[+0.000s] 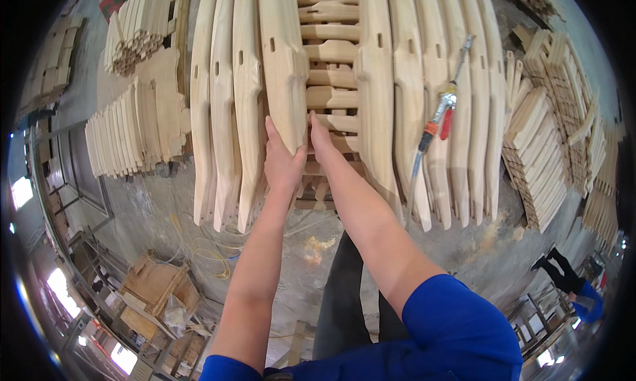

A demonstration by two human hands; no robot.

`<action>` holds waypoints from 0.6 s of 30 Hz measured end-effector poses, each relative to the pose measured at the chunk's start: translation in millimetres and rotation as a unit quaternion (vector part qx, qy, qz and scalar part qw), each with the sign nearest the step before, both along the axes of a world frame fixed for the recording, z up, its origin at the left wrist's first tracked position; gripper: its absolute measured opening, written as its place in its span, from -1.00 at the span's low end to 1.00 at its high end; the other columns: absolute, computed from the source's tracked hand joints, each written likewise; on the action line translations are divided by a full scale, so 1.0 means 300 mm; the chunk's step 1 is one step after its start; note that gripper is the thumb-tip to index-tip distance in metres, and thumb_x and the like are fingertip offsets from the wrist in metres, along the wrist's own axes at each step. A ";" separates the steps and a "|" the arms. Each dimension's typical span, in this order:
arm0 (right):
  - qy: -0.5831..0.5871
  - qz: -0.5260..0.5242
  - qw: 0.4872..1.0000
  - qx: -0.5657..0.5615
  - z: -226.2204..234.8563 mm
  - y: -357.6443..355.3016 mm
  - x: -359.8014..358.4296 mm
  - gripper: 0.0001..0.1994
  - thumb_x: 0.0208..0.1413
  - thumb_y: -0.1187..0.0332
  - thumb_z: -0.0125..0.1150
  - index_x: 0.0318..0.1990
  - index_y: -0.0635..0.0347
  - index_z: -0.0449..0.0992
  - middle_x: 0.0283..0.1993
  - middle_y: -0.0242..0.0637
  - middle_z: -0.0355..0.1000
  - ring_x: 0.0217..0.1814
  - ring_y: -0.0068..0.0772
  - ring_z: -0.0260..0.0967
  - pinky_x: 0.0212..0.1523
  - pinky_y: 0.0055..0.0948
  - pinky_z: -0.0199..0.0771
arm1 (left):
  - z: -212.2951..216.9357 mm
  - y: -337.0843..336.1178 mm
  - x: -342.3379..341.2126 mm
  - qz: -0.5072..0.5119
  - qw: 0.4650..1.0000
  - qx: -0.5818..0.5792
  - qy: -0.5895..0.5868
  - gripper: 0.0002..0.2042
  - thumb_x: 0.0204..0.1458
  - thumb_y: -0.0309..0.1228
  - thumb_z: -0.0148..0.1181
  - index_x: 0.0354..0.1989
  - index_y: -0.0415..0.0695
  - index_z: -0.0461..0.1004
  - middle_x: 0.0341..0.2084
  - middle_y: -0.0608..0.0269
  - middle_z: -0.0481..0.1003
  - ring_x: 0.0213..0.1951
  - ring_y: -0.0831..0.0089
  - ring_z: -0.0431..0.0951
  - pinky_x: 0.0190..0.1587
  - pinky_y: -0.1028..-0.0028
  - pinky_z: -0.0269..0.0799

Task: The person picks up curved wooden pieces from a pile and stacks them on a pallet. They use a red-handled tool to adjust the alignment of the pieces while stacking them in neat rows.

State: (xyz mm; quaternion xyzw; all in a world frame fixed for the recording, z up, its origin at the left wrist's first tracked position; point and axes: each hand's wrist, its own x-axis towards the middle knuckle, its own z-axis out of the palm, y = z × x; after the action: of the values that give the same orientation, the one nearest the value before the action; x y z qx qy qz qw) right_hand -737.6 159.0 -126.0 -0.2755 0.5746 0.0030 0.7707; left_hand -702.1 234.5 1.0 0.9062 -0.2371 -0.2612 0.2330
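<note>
- The wooden piece (283, 76) lies at the inner edge of the left-hand row, beside a gap laid with crosswise slats (331, 52).
- Left hand (285, 161) clamped around its near end, thumb and fingers on opposite sides; right hand (320, 137) at its right edge, so the hands are close together. Whether the right one grips cannot be told.
- Right of the gap runs a matching row of shaped pieces (412, 83); a tool with a red lever (446, 112) lies across it.
- Slat stacks stand on both sides, one left (136, 129), one right (540, 159).
- Thin hoses (209, 252) loop over the floor (262, 245) near a wooden box (154, 281).
- A co-worker (575, 285) stands far right.
- The right hand's fingers are mostly hidden; the piece's far end is cut off; the rim is blurred.
</note>
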 end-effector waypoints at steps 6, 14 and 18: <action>-0.067 0.046 0.997 0.014 0.094 -0.023 0.006 -0.23 0.00 -0.26 -0.19 0.16 0.26 0.20 0.14 -0.13 0.23 0.16 -0.27 0.17 0.06 -0.29 0.21 | 0.116 0.004 0.031 0.013 0.995 0.008 0.095 -0.09 -0.23 -0.40 0.15 0.29 -0.16 -0.32 -0.01 -0.22 0.28 -0.03 0.02 0.38 -0.03 0.31 0.33; -0.229 -0.072 0.948 0.210 0.505 0.175 -0.434 -0.49 0.08 0.07 0.00 0.12 0.18 0.22 0.03 -0.26 0.33 -0.03 -0.41 0.31 -0.01 -0.34 0.34 | 0.497 0.215 -0.202 0.069 0.963 -0.152 0.213 -0.13 -0.28 -0.50 0.16 0.28 -0.16 -0.18 0.06 -0.04 0.23 0.05 0.17 0.31 0.07 0.36 0.22; -0.220 -0.033 0.973 0.065 0.732 0.238 -0.623 -0.56 0.03 0.25 0.12 0.04 0.26 0.24 -0.06 -0.28 0.35 -0.08 -0.43 0.33 -0.05 -0.41 0.36 | 0.768 0.242 -0.352 0.132 0.919 -0.196 0.316 -0.18 -0.26 -0.57 0.11 0.27 -0.22 -0.13 0.10 0.07 0.16 0.12 0.32 0.21 0.13 0.43 0.13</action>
State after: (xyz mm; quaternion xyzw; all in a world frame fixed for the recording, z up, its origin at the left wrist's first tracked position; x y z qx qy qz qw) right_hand -924.6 230.4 93.6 -0.1999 0.3985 -0.0458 0.8940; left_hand -807.6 307.2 231.5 0.7362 -0.0755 -0.4489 0.5008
